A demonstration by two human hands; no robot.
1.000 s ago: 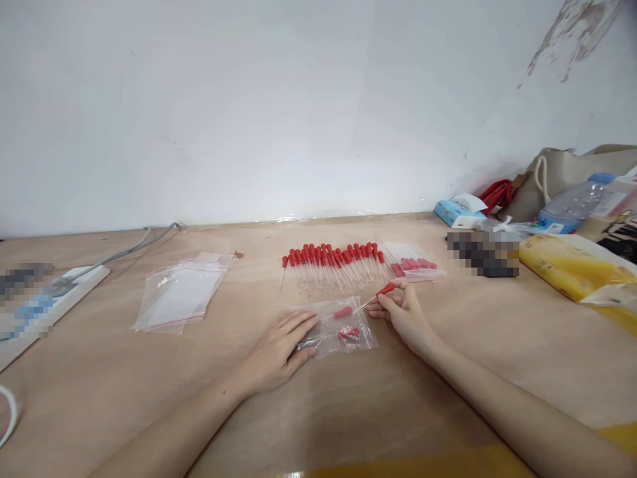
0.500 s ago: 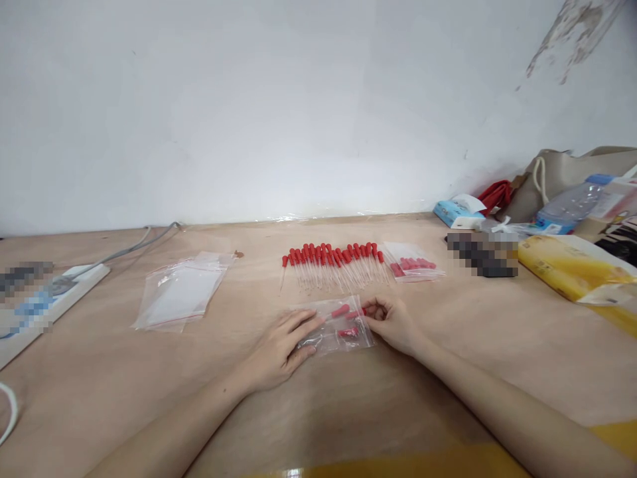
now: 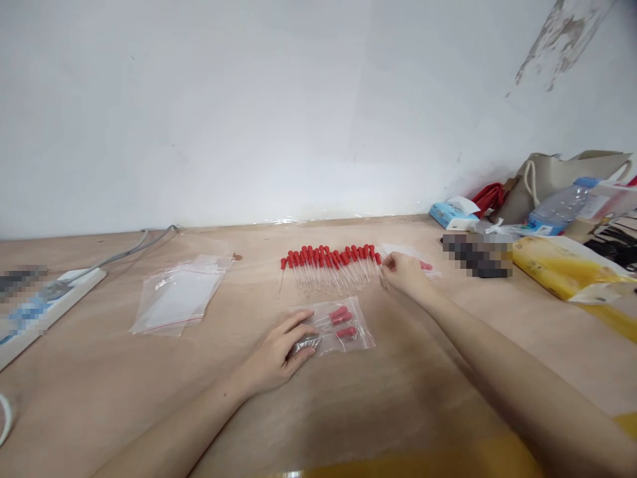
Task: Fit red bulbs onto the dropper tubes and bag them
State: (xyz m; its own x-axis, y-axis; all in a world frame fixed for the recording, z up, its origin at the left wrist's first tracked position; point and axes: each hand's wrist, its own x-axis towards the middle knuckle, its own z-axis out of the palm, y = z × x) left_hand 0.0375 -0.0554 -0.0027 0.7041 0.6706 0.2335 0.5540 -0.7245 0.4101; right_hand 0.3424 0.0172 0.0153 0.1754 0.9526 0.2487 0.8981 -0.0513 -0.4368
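Observation:
Under my left hand lies a clear zip bag with a few red-bulbed droppers inside. The left fingers and thumb are apart but hold the bag's left end against the table. A row of droppers with red rubber bulbs and thin clear stems lies beyond the bag. At the row's right end, my right hand has its fingers pinched on the outermost dropper; the exact contact is partly hidden. Behind that hand, another zip bag with red bulbs is mostly covered.
Flat zip bags lie in a stack to the left, near a power strip and cable. On the right are a blue tissue pack, a dark blurred object, a yellow packet and a plastic bottle.
My right hand has left the bag's open end and moved up and right to the dropper row. The upper droppers in the bag now lie together inside. My left hand has stayed.

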